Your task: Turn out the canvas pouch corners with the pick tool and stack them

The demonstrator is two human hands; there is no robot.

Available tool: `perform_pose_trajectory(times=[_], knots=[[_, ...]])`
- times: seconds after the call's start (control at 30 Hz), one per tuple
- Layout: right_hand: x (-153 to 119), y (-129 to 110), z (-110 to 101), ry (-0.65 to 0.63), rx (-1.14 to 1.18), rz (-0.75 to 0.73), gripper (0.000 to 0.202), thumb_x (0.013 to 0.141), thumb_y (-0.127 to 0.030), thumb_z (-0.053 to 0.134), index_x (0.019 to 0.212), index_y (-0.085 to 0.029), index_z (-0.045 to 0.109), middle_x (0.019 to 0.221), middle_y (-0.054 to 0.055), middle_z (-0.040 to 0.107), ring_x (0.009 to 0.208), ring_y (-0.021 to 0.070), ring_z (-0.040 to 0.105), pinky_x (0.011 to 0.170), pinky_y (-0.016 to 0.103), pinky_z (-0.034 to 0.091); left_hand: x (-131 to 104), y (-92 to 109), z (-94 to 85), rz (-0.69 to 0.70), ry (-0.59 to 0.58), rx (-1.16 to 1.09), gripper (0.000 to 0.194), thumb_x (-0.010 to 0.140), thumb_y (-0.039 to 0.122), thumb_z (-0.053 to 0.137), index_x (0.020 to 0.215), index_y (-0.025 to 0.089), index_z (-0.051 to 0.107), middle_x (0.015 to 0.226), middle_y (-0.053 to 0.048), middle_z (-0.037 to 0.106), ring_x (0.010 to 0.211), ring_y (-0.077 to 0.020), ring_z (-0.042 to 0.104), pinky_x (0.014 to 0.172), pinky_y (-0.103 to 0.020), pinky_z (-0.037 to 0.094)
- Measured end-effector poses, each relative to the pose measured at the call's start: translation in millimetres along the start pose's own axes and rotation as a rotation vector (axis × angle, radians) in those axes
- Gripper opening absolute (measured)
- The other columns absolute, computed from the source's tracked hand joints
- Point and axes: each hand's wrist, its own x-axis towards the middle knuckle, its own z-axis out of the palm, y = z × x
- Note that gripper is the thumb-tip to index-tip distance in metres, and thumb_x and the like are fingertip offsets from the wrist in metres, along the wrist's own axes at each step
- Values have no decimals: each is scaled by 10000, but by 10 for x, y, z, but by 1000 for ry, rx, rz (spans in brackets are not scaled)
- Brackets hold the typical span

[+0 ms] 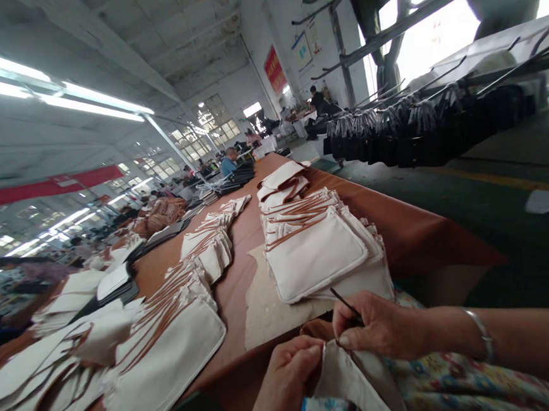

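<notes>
Left hand (290,372) pinching white piece (338,374), right hand (383,327) holding dark stick (343,302), one end hidden

left hand (292,372): just off the near edge of the table (234,291), fingers curled, thumb pressed toward forefinger | right hand (383,327): same edge, nearer its right end, fingers bent, thumb and forefinger pinching, pointing left | both hands: tips close, facing | right forearm (527,341): bare, nearly level | left forearm: largely out of view
</notes>
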Motion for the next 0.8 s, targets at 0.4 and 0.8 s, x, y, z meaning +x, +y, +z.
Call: perform_pose_trajectory(times=[0.4,0.8], knots=[[82,39,7,-11,52,111,124,712,-196,636,770,-101,691,631,-27,583,579,86,421,511,191,299,27,-6,-17,29,-45,11,273,637,339,831,687,107,695,586,-4,599,520,-84,417,536,-233,250],[75,87,38,7,31,101,121,711,-172,632,777,-101,704,628,-23,603,564,85,430,497,190,289,64,-95,3,49,-27,27,381,628,443,871,682,118,678,596,-12,619,522,-93,444,512,-225,270]])
